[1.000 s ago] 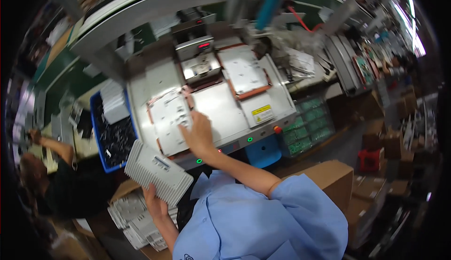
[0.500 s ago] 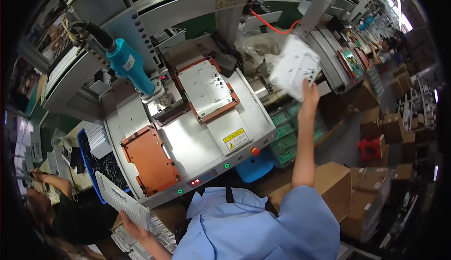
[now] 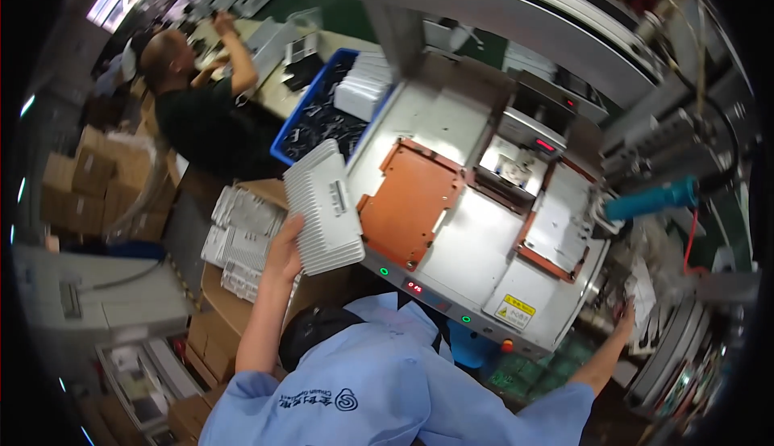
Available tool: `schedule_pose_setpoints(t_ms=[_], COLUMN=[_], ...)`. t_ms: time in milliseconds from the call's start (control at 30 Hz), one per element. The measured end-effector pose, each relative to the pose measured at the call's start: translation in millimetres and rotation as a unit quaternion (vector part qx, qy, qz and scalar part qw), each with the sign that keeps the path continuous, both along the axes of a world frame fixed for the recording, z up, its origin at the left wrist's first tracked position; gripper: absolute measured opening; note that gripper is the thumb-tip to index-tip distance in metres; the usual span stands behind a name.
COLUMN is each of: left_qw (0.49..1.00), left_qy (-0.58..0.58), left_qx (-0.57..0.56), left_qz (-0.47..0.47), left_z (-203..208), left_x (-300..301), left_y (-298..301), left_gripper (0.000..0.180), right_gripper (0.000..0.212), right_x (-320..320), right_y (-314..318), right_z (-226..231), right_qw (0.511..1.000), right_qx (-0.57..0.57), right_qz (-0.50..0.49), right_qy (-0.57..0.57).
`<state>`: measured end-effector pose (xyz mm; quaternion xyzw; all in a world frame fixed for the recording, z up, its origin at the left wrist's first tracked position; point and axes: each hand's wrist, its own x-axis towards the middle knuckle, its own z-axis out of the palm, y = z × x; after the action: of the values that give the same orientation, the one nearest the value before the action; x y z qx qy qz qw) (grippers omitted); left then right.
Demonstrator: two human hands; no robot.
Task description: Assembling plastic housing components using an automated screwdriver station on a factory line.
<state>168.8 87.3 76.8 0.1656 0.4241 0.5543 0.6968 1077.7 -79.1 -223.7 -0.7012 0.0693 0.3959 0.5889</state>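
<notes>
Fingers of the left hand [image 3: 284, 254] are clamped on a ribbed white panel [image 3: 324, 207], held left of the orange fixture plate [image 3: 411, 201]. Far right, the right hand [image 3: 625, 314] is stretched towards blurred white parts [image 3: 645, 293]; its grip cannot be told.

I see a factory floor. A white machine bench [image 3: 476, 260] with lit green buttons fills the middle. Behind it runs a green conveyor line [image 3: 339, 10]. Cardboard boxes [image 3: 89, 180] stack at left, near a grey cabinet [image 3: 89, 297]. A blue bin [image 3: 322, 119] sits beside the bench. Bright ceiling lights [image 3: 113, 2] glare upper left.
</notes>
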Motion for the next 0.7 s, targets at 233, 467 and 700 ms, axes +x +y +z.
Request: schedule_pose_setpoints(t_ms=[233,467,700], left_qw=[1.0,1.0,0.995], left_qy=[0.004,-0.006,0.011], left_qx=[0.018,0.011,0.007], left_qz=[-0.015,0.024,0.094], left_z=[-4,-28,-45], left_x=[-9,-43,-98], left_y=[8,17,12], left_gripper=[0.061,0.055,0.055], right_gripper=[0.024,0.022,0.028], right_x=[-85,-421,-708], right_y=[33,105,289], right_z=[128,335,337], right_qw=[0.942,0.757,0.526], right_qx=[0.068,0.146,0.352], right_qz=[-0.009,-0.072,0.463], right_qy=[-0.327,-0.633,-0.621])
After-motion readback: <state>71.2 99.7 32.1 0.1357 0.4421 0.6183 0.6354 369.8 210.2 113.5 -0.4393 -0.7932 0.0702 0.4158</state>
